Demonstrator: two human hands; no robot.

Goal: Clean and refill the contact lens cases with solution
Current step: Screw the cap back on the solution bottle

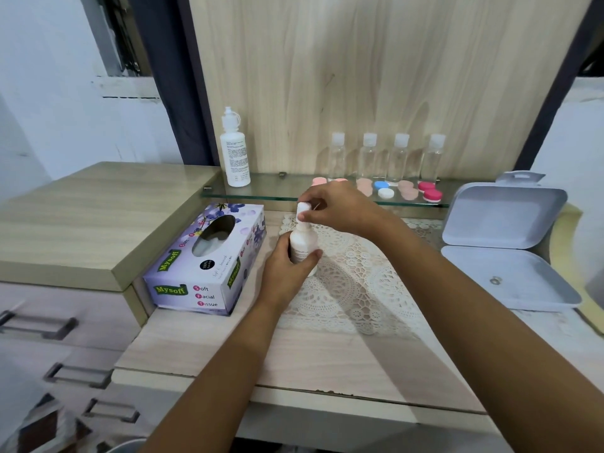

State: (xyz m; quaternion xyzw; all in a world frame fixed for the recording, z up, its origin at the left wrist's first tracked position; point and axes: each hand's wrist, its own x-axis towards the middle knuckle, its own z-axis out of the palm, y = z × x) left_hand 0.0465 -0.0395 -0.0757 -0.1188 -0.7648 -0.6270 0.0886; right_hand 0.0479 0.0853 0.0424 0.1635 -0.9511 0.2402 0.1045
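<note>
A white solution bottle stands upright on the lace mat. My left hand grips its body from the left. My right hand pinches the bottle's white cap from above. Several contact lens cases lie on the glass shelf behind: pale pink cases, a blue and white case, and a red case. A second white solution bottle stands at the shelf's left end.
Several clear bottles with white caps line the back of the shelf. A Mysoft tissue box lies left of the mat. An open white plastic box sits at the right. A raised cabinet top with drawers is on the left.
</note>
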